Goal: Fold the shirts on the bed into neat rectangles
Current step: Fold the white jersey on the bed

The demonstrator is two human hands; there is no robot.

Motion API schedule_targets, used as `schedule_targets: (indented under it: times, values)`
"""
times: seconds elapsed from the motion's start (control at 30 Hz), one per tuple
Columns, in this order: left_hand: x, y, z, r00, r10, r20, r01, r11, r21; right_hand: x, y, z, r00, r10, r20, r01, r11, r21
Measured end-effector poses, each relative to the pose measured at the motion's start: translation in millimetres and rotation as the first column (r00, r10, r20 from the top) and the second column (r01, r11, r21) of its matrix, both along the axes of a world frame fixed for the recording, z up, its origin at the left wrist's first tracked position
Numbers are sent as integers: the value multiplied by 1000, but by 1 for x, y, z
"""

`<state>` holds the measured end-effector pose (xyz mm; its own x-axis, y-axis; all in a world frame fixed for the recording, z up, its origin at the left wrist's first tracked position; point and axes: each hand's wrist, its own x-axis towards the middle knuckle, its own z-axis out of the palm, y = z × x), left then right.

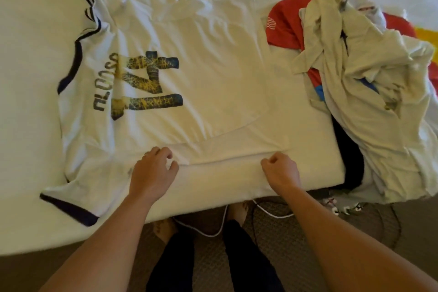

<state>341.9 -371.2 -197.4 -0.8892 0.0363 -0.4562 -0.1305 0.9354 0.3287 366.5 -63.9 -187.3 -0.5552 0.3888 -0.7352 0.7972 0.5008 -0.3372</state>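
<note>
Hands [154, 168] [279, 170] curled, pinching near edge of white jersey [166, 92]

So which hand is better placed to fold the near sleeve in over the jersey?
Probably the left hand: it pinches the jersey edge right beside the near sleeve. The right hand grips the edge further toward the hem, away from that sleeve.

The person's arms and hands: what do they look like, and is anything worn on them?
Both forearms are bare up to the bottom edge of the head view; no sleeve, watch or bracelet shows. The left hand seems to carry a thin ring on one finger, though it is small and slightly blurred. The right hand shows no ring or glove. No cables or markings appear on either arm.
</note>
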Motion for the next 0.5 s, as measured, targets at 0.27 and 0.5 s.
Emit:
schedule_targets:
  times: [0.27,0.5]
  values:
    - [4,-166,11,881,454,-134,-474,844,-250,-2,-205,-19,992,26,126,28,912,-410]
    - [-6,-240,-17,760,615,209,-616,785,-72,-11,-338,-27,963,-100,251,218,837,-502]
